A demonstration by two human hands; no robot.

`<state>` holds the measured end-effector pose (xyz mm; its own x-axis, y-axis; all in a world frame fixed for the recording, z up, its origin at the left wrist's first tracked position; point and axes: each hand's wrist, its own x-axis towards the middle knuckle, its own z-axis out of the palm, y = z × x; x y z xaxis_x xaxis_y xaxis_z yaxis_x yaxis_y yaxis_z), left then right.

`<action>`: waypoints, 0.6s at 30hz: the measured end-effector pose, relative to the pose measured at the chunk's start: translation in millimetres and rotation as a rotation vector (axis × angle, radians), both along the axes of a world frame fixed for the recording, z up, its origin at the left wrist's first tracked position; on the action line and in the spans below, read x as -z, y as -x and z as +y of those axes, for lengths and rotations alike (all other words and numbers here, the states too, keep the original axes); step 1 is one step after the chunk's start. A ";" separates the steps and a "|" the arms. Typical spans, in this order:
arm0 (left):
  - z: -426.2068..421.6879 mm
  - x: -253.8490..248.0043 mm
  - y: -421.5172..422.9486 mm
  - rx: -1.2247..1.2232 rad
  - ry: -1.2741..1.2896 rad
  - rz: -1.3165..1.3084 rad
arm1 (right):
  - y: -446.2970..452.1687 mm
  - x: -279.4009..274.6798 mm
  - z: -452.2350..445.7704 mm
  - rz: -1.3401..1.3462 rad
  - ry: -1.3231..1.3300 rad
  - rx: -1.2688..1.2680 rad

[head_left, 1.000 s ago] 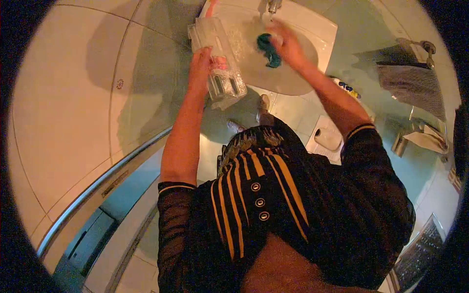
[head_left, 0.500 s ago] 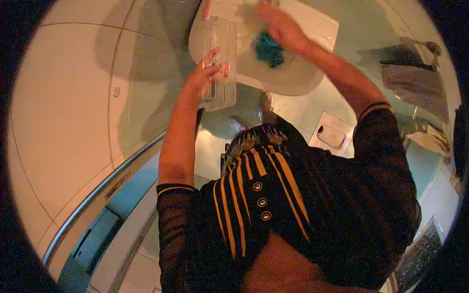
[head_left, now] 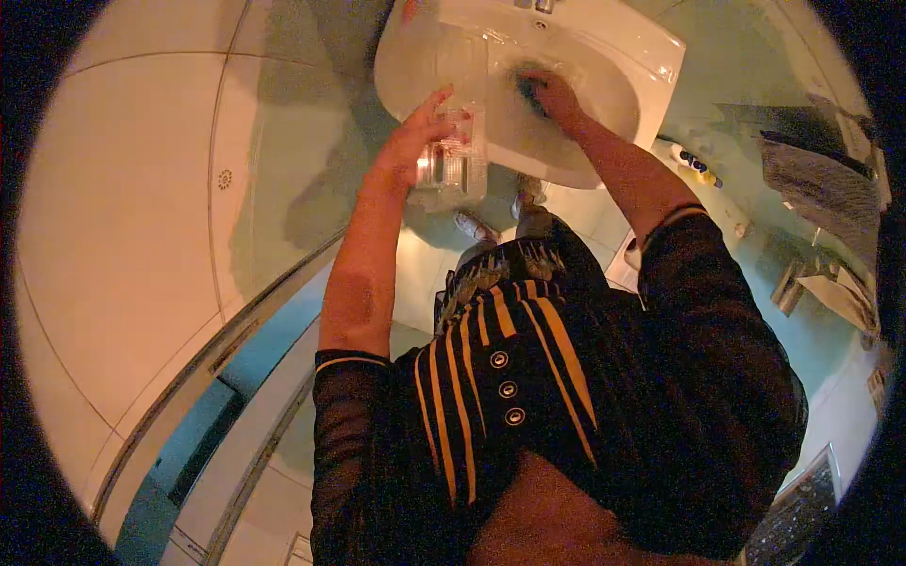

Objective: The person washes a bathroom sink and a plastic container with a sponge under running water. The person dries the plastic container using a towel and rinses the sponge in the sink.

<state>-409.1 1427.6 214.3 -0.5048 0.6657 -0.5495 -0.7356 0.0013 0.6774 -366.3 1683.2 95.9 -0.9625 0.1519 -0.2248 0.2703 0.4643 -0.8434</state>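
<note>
OK, L hand point(head_left: 413, 143) loose round clr ribbed plastic tray point(head_left: 474, 160), R point(head_left: 557, 96) curled round dk cloth point(head_left: 533, 101)

Your white sink point(head_left: 663, 71) sits at twelve o'clock, its tap point(head_left: 545, 6) at the sink's own twelve. A dark green cloth point(head_left: 525, 81) lies in the bowl, partly covered by your right hand point(head_left: 557, 101). Below, your shoes point(head_left: 475, 226) rest on the tiled floor point(head_left: 578, 209).

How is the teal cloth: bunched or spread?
Bunched: the teal cloth shows as a dark clump against the right hand, which hides part.
</note>
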 end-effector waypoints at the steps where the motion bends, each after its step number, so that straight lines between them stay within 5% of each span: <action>1: 3.2 1.7 0.5 -0.002 -0.010 0.013 | 3.2 -4.2 1.3 0.004 -0.006 0.006; 5: 19.3 7.3 2.6 -0.021 0.108 0.115 | -8.2 -112.0 -32.8 0.332 0.167 -0.042; 12: 30.2 -1.5 -1.0 -0.065 0.100 0.184 | -8.3 -116.1 -89.5 0.780 -0.257 -0.246; 15: 17.3 -28.6 5.0 0.123 0.389 0.419 | 16.0 -127.4 -92.4 0.756 -0.446 -0.164; 17: 15.0 -32.0 -2.5 -0.036 -0.034 0.253 | 40.9 -133.6 -86.6 0.705 -0.515 -0.077; 18: 11.0 -31.6 -6.8 -0.039 -0.033 0.254 | 52.0 -131.3 -80.2 0.687 -0.327 0.015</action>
<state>-402.4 1438.7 245.8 -0.6495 0.6586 -0.3800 -0.5408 -0.0490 0.8397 -418.4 1603.1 227.3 -0.8672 0.1219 0.4828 -0.2576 0.7198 -0.6446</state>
